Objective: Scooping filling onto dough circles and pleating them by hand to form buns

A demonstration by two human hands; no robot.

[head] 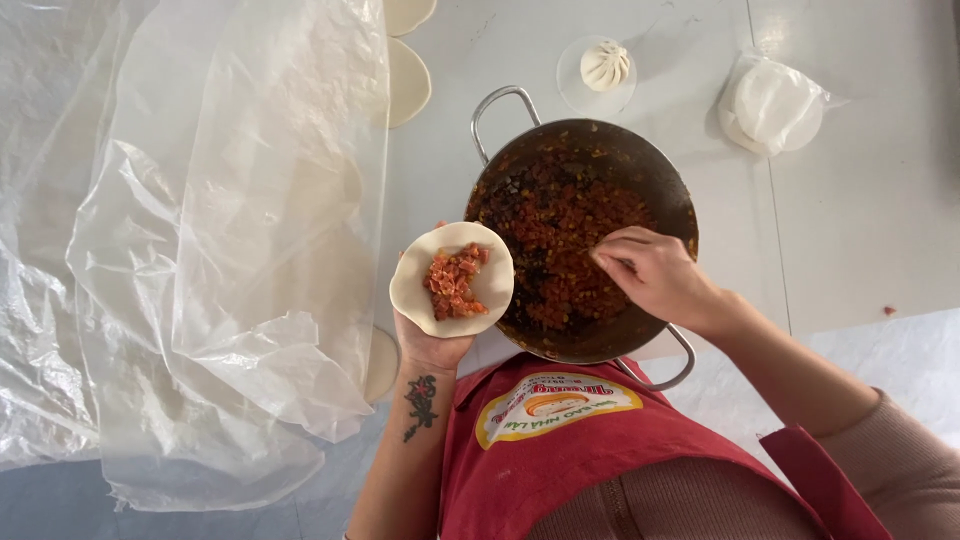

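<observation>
My left hand (432,345) lies palm up under a round white dough wrapper (495,290), which carries a small heap of chopped reddish filling (455,283). The wrapper sits just left of a metal pot (655,175) full of the same dark red-orange filling (565,240). My right hand (655,275) reaches into the pot from the right, fingertips pinched together over the filling; I cannot see what they hold. A small flower tattoo marks my left forearm.
A large crumpled clear plastic sheet (230,240) covers flat dough rounds (408,82) on the left. A finished pleated bun (606,65) on a paper disc and a bagged stack of paper discs (772,103) lie behind the pot. My red apron (600,440) fills the bottom.
</observation>
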